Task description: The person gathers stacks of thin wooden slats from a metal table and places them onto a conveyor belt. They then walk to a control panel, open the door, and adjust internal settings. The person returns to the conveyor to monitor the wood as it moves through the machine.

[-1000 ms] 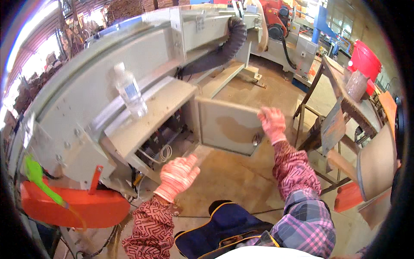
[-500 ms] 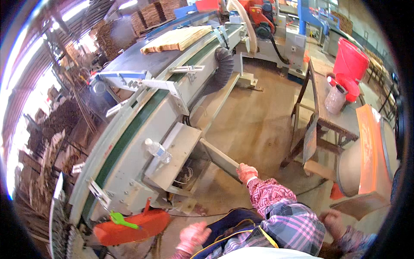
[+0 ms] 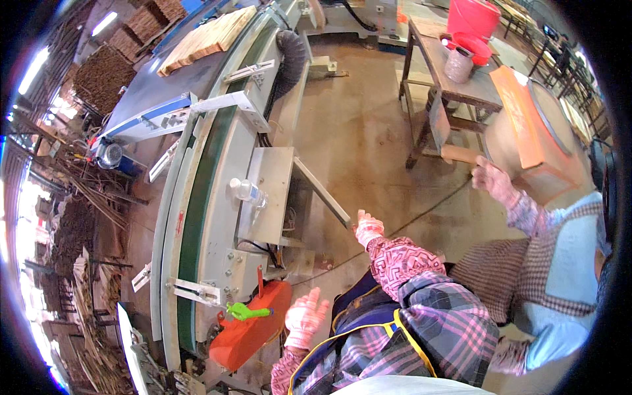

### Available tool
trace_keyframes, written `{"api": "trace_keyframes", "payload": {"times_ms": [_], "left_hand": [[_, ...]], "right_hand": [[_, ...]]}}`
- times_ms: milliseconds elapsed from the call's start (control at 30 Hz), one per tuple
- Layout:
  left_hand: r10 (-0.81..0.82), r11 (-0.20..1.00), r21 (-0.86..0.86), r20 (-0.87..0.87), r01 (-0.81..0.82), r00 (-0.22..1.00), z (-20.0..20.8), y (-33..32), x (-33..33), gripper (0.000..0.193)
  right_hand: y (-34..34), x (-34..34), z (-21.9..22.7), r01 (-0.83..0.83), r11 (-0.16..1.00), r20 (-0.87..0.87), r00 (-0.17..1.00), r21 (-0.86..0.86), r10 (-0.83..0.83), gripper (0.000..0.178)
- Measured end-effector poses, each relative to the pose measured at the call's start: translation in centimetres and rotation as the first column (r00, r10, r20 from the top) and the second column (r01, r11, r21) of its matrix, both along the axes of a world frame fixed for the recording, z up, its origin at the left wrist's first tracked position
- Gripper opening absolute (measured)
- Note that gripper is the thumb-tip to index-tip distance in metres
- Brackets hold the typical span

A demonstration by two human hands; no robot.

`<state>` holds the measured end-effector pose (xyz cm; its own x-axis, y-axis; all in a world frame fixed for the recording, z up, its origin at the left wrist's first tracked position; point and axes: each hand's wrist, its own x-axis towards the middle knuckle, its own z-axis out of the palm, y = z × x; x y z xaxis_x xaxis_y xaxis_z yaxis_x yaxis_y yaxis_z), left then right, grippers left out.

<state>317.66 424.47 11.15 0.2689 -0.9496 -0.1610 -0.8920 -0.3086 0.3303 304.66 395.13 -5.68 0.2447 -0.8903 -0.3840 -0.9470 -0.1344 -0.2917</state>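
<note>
My right hand (image 3: pixel 368 228), in a pinkish glove and patterned sleeve, is at the free end of a narrow grey panel (image 3: pixel 322 191) that swings out from a metal box (image 3: pixel 273 191). Its index finger is stretched out; whether the hand touches the panel I cannot tell. Lower down, my left hand (image 3: pixel 307 318) is raised with fingers apart and nothing in it. Left of it is an orange-red cover (image 3: pixel 247 336) on the machine, with a bright green tool (image 3: pixel 247 311) on top. A clear plastic bottle (image 3: pixel 249 193) lies on the ledge beside the box.
A long conveyor with a green belt (image 3: pixel 209 197) runs along my left, with joined wooden boards (image 3: pixel 207 41) beyond. At right, a co-worker's hand (image 3: pixel 495 183) is near a large drum (image 3: pixel 526 141). Red buckets (image 3: pixel 473 20) stand on a wooden table (image 3: pixel 428 33). A cable crosses the floor.
The view has turned right, so the conveyor stands more upright in it. My left hand has risen with fingers spreading. The co-worker's hand has moved up toward the drum, with more of their body showing.
</note>
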Motion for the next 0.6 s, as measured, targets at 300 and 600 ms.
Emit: {"api": "trace_keyframes", "payload": {"times_ms": [300, 600], "left_hand": [[-0.178, 0.984, -0.036, -0.077, 0.175, 0.981, 3.8, -3.0, -1.3, 0.051], [-0.275, 0.959, -0.084, -0.066, 0.269, 0.959, 5.9, -2.0, -3.7, 0.046]], "right_hand": [[6.8, -4.9, 7.5, 0.056, 0.953, -0.036, 0.998, 0.299, -0.047, 0.057], [10.1, -4.2, 8.7, -0.224, 0.907, 0.223, 0.963, 0.358, 0.15, 0.065]]}}
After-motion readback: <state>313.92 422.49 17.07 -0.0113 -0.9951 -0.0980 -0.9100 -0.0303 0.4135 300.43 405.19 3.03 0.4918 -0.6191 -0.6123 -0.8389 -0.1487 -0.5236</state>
